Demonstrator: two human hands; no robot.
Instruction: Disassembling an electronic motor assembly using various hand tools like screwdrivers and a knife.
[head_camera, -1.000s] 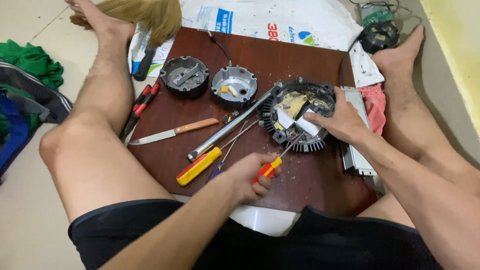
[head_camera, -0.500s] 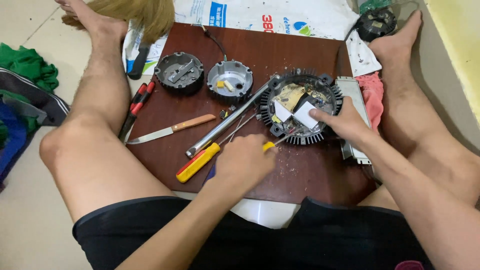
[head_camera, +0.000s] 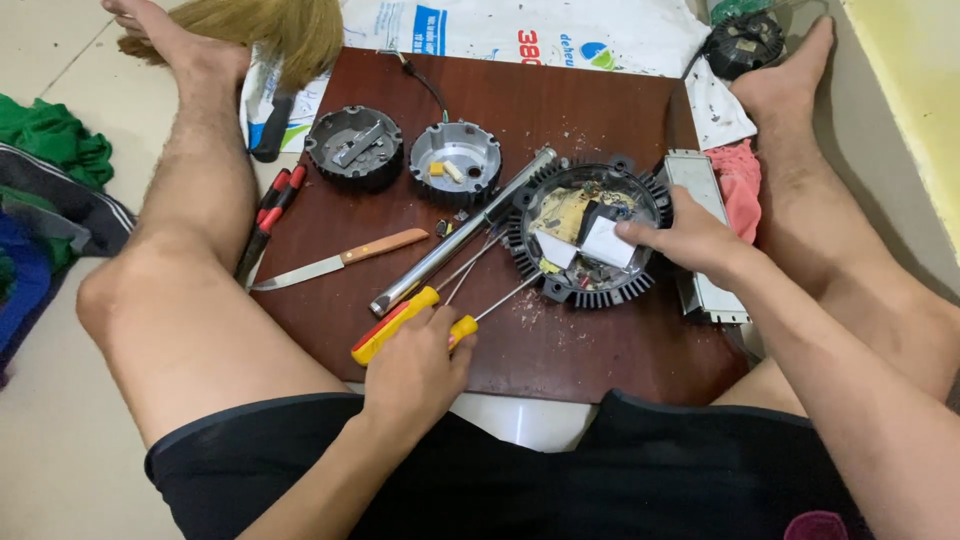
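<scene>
I sit on the floor with a dark brown wooden board (head_camera: 600, 100) between my legs. My left hand (head_camera: 420, 368) lies near the board's front edge, fingers closed over the yellow handle of a thin screwdriver (head_camera: 465, 327). Its shaft points toward a round black finned housing (head_camera: 590, 292). A bigger yellow and red screwdriver (head_camera: 392, 327) lies just left of that hand. My right hand (head_camera: 695, 240) rests on the housing's right rim, fingertips on a white block (head_camera: 603, 243) inside it.
A long metal tube (head_camera: 460, 235), a wooden-handled knife (head_camera: 335, 262), two smaller round housings (head_camera: 354, 148) (head_camera: 456, 162) and red-handled pliers (head_camera: 272, 212) lie on or beside the board. A silver box (head_camera: 690, 172), pink cloth (head_camera: 742, 175), broom (head_camera: 290, 30) and white sack (head_camera: 560, 30) surround it.
My left hand has drawn back toward me and lowered the thin screwdriver onto the board. My right hand has stayed on the finned housing.
</scene>
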